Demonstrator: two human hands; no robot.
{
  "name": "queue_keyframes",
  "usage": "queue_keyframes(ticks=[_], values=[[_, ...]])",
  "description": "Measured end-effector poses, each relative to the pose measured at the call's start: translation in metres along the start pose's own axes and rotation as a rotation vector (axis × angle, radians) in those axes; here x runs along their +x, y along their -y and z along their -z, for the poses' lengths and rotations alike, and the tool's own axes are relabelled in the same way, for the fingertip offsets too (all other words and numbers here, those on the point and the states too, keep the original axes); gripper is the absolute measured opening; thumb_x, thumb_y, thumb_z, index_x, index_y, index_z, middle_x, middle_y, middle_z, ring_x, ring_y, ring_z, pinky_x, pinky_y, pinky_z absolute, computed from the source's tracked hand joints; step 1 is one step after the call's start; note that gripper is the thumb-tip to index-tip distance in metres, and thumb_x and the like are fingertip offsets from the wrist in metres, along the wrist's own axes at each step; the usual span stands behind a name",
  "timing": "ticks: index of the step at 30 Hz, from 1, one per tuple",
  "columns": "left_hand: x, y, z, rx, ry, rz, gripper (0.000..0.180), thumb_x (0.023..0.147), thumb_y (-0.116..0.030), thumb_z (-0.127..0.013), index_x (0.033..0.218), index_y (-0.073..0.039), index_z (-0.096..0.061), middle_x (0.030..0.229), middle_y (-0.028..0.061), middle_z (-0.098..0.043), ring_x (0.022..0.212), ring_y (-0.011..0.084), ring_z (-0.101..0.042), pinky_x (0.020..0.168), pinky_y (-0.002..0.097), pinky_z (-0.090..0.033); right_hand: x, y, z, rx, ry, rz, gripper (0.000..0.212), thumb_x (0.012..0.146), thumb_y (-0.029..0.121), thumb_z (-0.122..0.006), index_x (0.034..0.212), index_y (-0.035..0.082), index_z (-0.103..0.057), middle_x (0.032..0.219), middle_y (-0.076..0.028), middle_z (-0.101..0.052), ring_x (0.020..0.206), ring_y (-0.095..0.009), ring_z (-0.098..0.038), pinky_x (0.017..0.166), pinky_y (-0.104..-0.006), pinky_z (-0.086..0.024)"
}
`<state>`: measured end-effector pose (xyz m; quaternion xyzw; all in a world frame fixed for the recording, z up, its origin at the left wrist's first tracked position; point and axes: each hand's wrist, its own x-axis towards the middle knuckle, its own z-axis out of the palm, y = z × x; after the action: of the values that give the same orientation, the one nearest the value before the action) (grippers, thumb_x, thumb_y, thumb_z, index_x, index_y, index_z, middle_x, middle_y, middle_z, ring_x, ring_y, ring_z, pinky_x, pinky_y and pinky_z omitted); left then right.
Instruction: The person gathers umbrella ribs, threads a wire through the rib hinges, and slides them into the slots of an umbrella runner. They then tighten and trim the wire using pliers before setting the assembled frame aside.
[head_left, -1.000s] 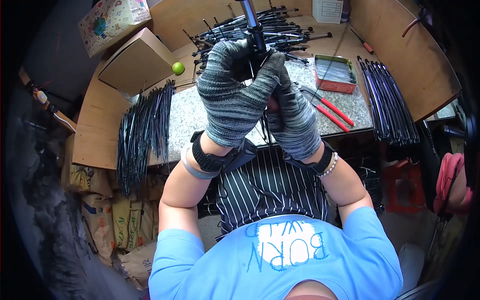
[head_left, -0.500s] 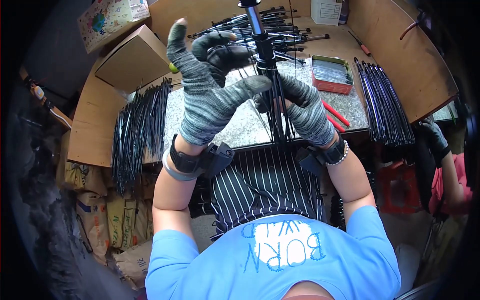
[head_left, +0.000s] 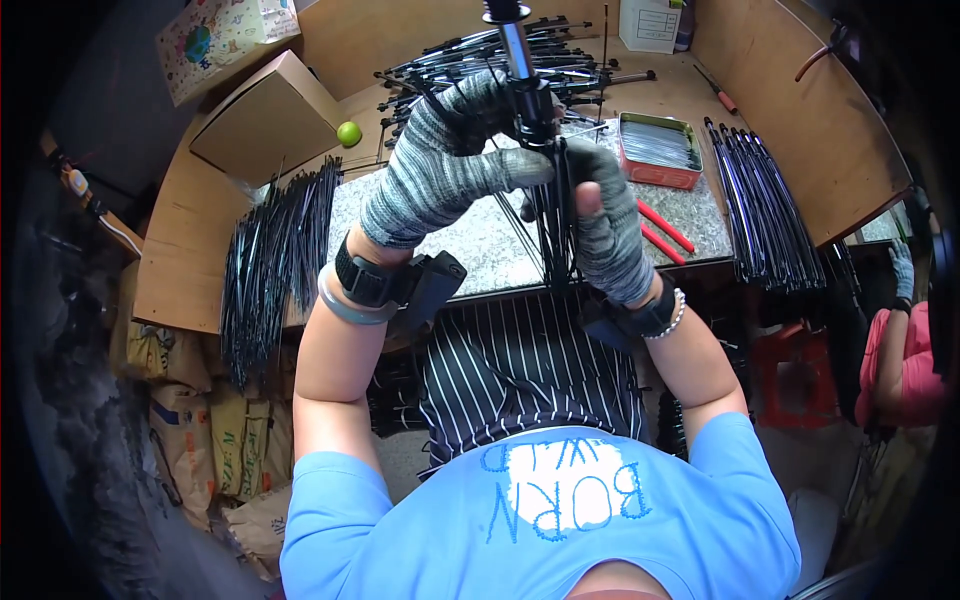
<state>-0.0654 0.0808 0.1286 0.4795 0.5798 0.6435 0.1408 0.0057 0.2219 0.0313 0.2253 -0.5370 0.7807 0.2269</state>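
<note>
In front of me an umbrella frame stands upright, its metal shaft at the top and a bundle of thin black ribs hanging below the dark hub. My left hand, in a grey striped knit glove, is closed at the hub, its thumb laid across the front and its fingers curled behind, partly hidden. Lower on the other side, my gloved right hand is closed around the ribs, with a bare thumb tip showing. Some ribs splay toward the upper left, past my left fingers.
Rib bundles lie at the left edge, folded frames at the right. Behind are a frame pile, a tin of thin wires, red-handled pliers, a green ball and a cardboard box. Another person's gloved hand is far right.
My left fingers, raised and spread before, have curled in around the hub and ribs. My right hand has turned, bringing its thumb tip into sight. The green ball is now uncovered.
</note>
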Motion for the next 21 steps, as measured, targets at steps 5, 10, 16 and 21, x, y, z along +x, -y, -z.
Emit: queue_keyframes(ticks=[5,10,16,21], values=[[0.002,0.001,-0.006,0.113,0.004,-0.039,0.048,0.065,-0.011,-0.075,0.108,-0.002,-0.056,0.101,0.0070,-0.060,0.092,0.0160,-0.058,0.082,0.0297,-0.047,-0.006,0.004,-0.008,-0.376,-0.135,0.370,0.024,0.084,0.022,-0.059,0.096,0.003,-0.053,0.099,-0.008,-0.054,0.088,-0.015,-0.056,0.079,-0.0285,-0.045],[-0.002,0.003,-0.011,0.161,-0.050,-0.105,0.040,0.073,-0.006,-0.068,0.110,-0.002,-0.055,0.103,0.0080,-0.059,0.093,0.0163,-0.058,0.083,0.0296,-0.046,-0.002,0.017,-0.001,-0.477,-0.104,0.238,0.020,0.081,0.016,-0.063,0.094,0.004,-0.056,0.098,-0.007,-0.055,0.090,-0.014,-0.054,0.080,-0.0281,-0.044],[-0.007,-0.001,-0.032,0.233,-0.135,-0.067,0.037,0.085,-0.002,-0.050,0.122,-0.003,-0.045,0.109,0.0090,-0.057,0.100,0.0158,-0.055,0.088,0.0287,-0.043,-0.001,0.019,0.002,-0.528,-0.118,0.258,0.016,0.078,0.009,-0.065,0.091,0.003,-0.058,0.094,-0.007,-0.057,0.088,-0.014,-0.055,0.078,-0.0276,-0.045],[-0.007,0.003,-0.040,0.259,-0.180,-0.145,0.031,0.085,-0.001,-0.049,0.116,0.000,-0.047,0.093,0.0075,-0.060,0.087,0.0121,-0.056,0.079,0.0263,-0.046,-0.001,0.019,0.003,-0.569,-0.117,0.301,0.017,0.078,0.008,-0.065,0.092,0.002,-0.058,0.094,-0.007,-0.058,0.086,-0.014,-0.056,0.077,-0.0277,-0.046]])
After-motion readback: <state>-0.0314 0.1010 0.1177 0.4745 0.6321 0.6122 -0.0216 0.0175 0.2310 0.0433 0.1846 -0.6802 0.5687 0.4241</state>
